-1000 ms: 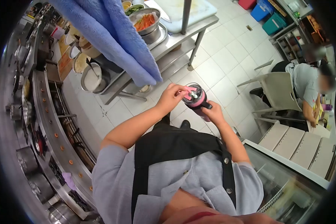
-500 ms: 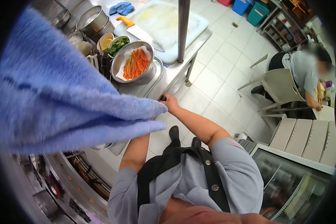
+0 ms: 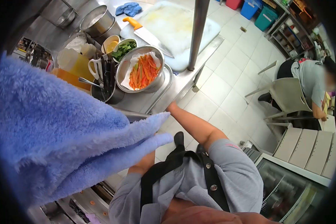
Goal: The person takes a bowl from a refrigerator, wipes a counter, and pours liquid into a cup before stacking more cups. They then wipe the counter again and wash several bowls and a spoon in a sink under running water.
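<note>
A fluffy blue towel point(image 3: 74, 130) hangs close to the camera and covers much of the left side. Behind it, my left hand is hidden; only part of the left forearm point(image 3: 145, 162) shows. My right hand point(image 3: 171, 107) is at the edge of the steel counter point(image 3: 136, 101), its fingers hidden by the counter edge and the towel tip, so whether it is open or closed does not show. Nearest to it on the counter stands a steel bowl point(image 3: 158, 77) of orange and green vegetable strips point(image 3: 143, 71) on white paper.
A yellow-handled knife point(image 3: 149, 37) lies on a white cutting board point(image 3: 168, 22). A metal post point(image 3: 199, 33) rises at the counter edge. Beside the bowl are leafy greens point(image 3: 125, 50) and a utensil pot point(image 3: 110, 95). A person point(image 3: 304, 76) sits on a chair point(image 3: 291, 93) at right.
My view has shifted, so the counter sits lower and further right, showing more containers. A dark handle seen earlier in my right hand is now out of sight, along with the fingers.
</note>
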`<act>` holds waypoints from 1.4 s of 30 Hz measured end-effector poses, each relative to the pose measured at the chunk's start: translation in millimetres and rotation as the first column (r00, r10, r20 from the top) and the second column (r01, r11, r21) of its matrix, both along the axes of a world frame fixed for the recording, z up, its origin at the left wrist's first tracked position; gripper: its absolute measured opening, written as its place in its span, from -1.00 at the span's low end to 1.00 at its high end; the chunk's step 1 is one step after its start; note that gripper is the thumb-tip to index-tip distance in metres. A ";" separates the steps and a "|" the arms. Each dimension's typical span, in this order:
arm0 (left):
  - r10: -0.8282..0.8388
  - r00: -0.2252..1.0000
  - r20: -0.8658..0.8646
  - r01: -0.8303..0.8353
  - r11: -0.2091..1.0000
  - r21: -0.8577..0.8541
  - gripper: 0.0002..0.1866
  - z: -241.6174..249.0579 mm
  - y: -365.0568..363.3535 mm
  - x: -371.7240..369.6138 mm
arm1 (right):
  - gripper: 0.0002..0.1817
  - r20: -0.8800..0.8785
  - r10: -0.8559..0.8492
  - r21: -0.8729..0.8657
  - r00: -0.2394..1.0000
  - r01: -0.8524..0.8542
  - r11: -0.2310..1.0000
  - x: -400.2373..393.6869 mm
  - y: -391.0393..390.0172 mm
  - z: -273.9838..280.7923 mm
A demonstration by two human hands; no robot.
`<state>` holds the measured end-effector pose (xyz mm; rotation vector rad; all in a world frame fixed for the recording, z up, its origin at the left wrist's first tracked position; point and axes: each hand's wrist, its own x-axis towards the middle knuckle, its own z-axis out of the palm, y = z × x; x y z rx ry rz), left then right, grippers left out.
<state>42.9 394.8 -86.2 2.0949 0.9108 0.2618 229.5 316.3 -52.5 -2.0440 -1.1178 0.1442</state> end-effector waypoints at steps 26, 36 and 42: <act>-0.745 0.654 -0.132 0.628 0.632 -0.454 -0.82 140.5 -113.5 36.8 | -0.70 -0.351 -0.161 -0.480 0.922 -0.030 0.877 30.1 -266.5 -69.7; -0.846 0.524 -0.096 0.843 0.500 0.197 -0.79 169.6 -205.4 252.2 | -0.74 -0.730 -0.494 -0.321 0.472 0.402 0.858 166.5 -409.6 14.4; -0.786 0.591 0.181 0.781 0.614 0.117 -0.83 227.8 -277.3 392.3 | -0.70 -0.921 -0.234 -0.174 0.311 0.208 0.962 274.9 -406.1 76.9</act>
